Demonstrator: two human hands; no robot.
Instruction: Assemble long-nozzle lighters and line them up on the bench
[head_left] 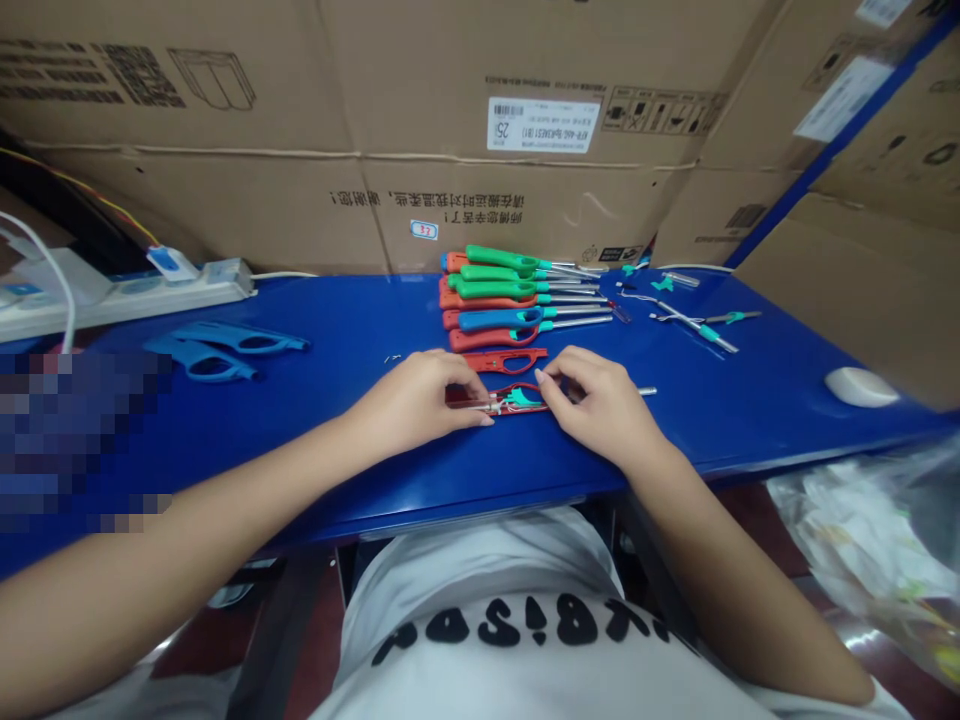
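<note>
An opened red lighter shell [517, 411] lies near the table's front edge, with a teal trigger [520, 398] and thin white wires inside it. The fingers of my left hand [420, 395] are closed on its left end, around a clear part there. At the other end my right hand [600, 405] pinches the shell where the metal tube begins. A bit of silver tube [646, 391] pokes out beyond that hand. Just behind lies a second red shell half [499, 361]. My fingers hide much of the lighter.
Stacked green, red and blue lighters [495, 290] lie behind my hands. Blue shell halves [225, 345] are at left, near a power strip [135, 300]. Metal tubes with teal parts [697, 325] and a white mouse-shaped object [861, 387] lie right. Cardboard [420, 110] walls the back.
</note>
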